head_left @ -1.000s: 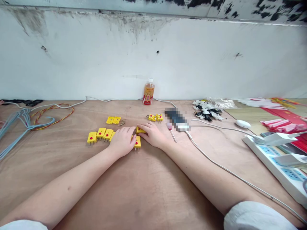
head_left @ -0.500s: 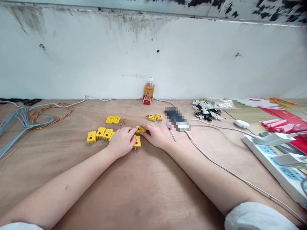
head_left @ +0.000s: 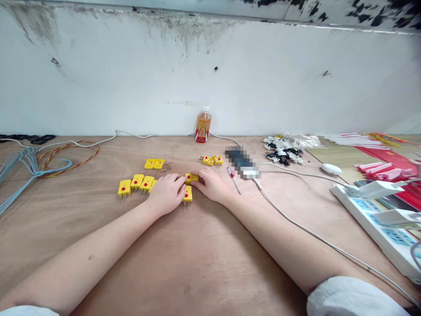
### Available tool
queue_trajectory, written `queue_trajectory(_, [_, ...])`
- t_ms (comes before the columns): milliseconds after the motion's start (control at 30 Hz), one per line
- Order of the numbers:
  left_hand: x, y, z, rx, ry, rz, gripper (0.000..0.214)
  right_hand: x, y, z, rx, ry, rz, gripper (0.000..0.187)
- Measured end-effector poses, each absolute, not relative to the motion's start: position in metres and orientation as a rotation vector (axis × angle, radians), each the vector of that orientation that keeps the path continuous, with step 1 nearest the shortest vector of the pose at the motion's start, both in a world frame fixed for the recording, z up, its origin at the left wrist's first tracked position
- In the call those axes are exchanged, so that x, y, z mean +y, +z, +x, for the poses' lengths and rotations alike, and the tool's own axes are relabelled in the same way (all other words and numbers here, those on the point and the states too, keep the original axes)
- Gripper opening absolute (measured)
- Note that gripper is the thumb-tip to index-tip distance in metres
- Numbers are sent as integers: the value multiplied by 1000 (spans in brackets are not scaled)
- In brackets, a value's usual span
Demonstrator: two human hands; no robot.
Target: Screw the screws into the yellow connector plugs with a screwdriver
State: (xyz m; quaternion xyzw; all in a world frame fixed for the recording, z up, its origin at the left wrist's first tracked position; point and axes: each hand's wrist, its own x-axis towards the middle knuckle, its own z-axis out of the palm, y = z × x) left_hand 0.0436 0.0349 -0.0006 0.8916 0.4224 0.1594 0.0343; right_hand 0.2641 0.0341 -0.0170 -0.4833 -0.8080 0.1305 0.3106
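Observation:
My right hand [head_left: 210, 184] pinches a yellow plug piece [head_left: 191, 177] between thumb and fingers. My left hand [head_left: 167, 192] meets the same piece from the other side, its fingers curled and close together. Just below, a yellow plug with a red dot [head_left: 187, 194] lies flat, its pins toward me and its left part behind my left thumb. Left of my left hand, several more yellow plugs [head_left: 137, 182] lie in a row, the last partly hidden. Behind them are two yellow plug halves [head_left: 154, 163] and a small pile of metal screws or pins [head_left: 167, 167].
A drink bottle [head_left: 203, 125] stands by the wall. Further yellow plugs [head_left: 212, 160], a screwdriver [head_left: 233, 179] and a blurred-out phone [head_left: 241, 162] lie beyond my right hand. Black and white plugs [head_left: 285, 153] are piled at back right. A power strip [head_left: 378, 228] sits right; wires [head_left: 29, 162] left.
Both hands stay around the yellow plug piece in nearly the same pose. The whole view has shifted very slightly.

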Motion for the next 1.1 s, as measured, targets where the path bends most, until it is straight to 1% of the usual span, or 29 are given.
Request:
queue_trajectory(167, [37, -1, 44, 1288, 469, 2732, 31, 36, -9, 262, -2054, 430, -1343, 25])
queue_trajectory(333, [37, 1, 46, 1290, 419, 2731, 33, 38, -1, 261, -2095, 502, -1356, 29])
queue_trajectory(467, [35, -1, 45, 1298, 479, 2753, 34, 36, -7, 262, -2176, 359, -1308, 28])
queue_trajectory(567, [33, -4, 43, 1330, 541, 2759, 33, 35, -11, 270, -2274, 202, -1306, 36])
queue_trajectory(667, [33, -5, 42, 1343, 568, 2744, 28, 33, -11, 286, -2373, 153, -1281, 43])
queue_trajectory(767, [34, -6, 42, 1334, 592, 2738, 25, 32, -11, 298, -2451, 170, -1182, 49])
queue_trajectory(867, [36, -8, 42, 1330, 629, 2736, 24, 30, -14, 298, -2427, 190, -1096, 44])
queue_trajectory(933, [37, -8, 41, 1320, 638, 2747, 23, 28, -16, 292, -2382, 255, -1032, 43])
queue_trajectory(1100, [36, -6, 41, 1314, 594, 2784, 23, 23, -15, 282, -2252, 452, -953, 49])
